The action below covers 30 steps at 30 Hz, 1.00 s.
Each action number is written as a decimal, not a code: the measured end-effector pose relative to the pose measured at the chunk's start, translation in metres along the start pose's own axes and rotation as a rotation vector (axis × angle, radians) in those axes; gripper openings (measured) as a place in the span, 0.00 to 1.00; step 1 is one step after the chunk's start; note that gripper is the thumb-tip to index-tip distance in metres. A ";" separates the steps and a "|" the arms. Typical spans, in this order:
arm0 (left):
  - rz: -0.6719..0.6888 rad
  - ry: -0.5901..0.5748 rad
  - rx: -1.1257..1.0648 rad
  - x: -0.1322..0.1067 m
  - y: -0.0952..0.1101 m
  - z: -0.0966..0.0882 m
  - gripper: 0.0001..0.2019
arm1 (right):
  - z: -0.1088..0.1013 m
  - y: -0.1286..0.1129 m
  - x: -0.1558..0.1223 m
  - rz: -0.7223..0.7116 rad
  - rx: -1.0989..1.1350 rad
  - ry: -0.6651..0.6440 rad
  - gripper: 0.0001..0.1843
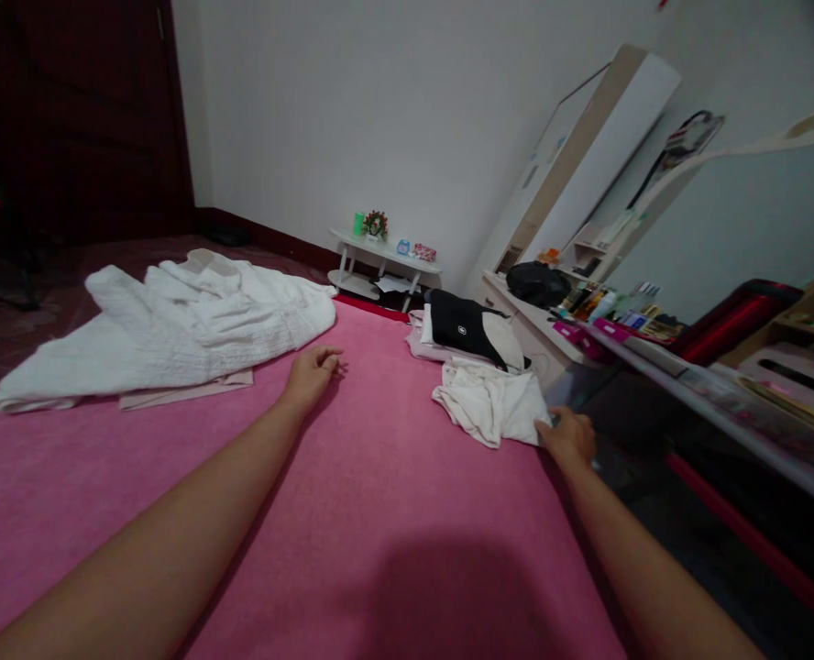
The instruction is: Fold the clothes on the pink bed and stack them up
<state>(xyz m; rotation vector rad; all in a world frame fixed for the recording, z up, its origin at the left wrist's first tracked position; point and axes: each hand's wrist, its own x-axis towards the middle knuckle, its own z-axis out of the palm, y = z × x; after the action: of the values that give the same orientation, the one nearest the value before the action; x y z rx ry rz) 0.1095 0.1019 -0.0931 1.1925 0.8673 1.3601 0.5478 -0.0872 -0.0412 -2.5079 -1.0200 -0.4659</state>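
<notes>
On the right edge of the pink bed cover [393, 458] lies a crumpled cream-white garment [493, 399]; its exact kind is unclear. My right hand [568, 438] pinches its near right corner between thumb and fingers. My left hand [314, 376] rests low over the cover with loosely bent fingers slightly apart, holding nothing. Left of that hand spreads a large heap of white crinkled cloth [193, 321], with a flat beige piece [187, 390] showing beneath its near edge. Just beyond the cream garment sits a stack of folded clothes topped by a black and grey piece [472, 330].
A dressing table [531, 316] with a black bag [537, 282], bottles [596, 301] and a mirror borders the bed's right side. Beyond the far edge stands a small white shelf [386, 252] with a potted plant [375, 225]. A dark door [77, 119] is at far left.
</notes>
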 end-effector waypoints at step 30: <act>0.056 -0.072 0.123 0.003 -0.008 -0.002 0.11 | -0.010 -0.126 0.015 -0.262 0.686 -0.275 0.14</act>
<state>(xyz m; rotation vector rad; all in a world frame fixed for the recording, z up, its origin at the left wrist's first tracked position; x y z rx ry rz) 0.1093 0.1063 -0.1005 1.3607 0.8827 1.3156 0.4662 -0.0008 0.0032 -1.8571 -1.3413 0.1580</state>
